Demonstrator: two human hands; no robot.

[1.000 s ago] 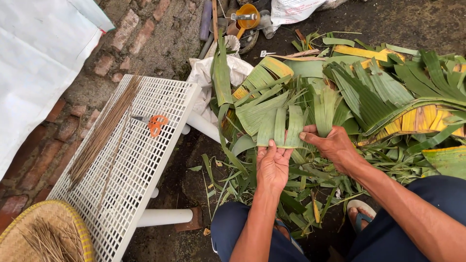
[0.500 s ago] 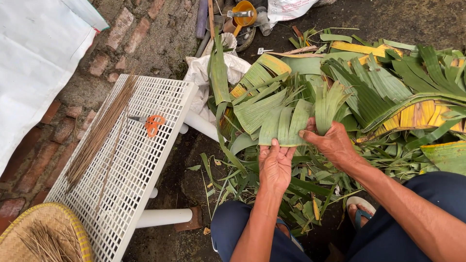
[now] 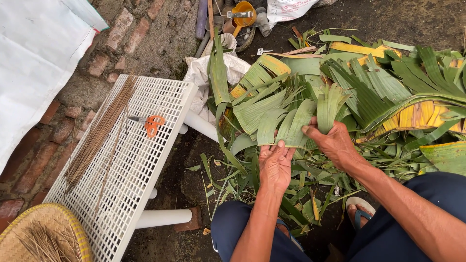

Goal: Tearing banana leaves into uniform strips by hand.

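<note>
**Leaf strips gathered in both hands**

Head view, centre of frame: left hand (image 3: 275,165) closed around the lower ends of several green leaf strips (image 3: 286,123), fingers (image 3: 279,145) curled tight on the bunch. Right hand (image 3: 335,143) just beside it, thumb and fingers pinched on a further strip (image 3: 329,104) fanning upward. Strips held above the big heap of banana leaves (image 3: 388,92) filling the right half of the frame.

To do well, by judgement: keep strip ends level in the left hand, add one strip at a time, grip near the base so nothing tears along the grain.

Left of centre: white perforated plastic table (image 3: 145,165), carrying a long bundle of thin brown sticks (image 3: 99,131) and orange-handled scissors (image 3: 150,123). Lower left corner: woven yellow-rimmed basket (image 3: 73,228) with more sticks.

Packages and signs: white sheet (image 3: 34,63) in the upper left, plain; crumpled white sack (image 3: 204,73) behind the table, unmarked; another white bag (image 3: 291,8) at the top edge with faint print, too small to make out. Orange funnel (image 3: 242,12) beside it.
</note>
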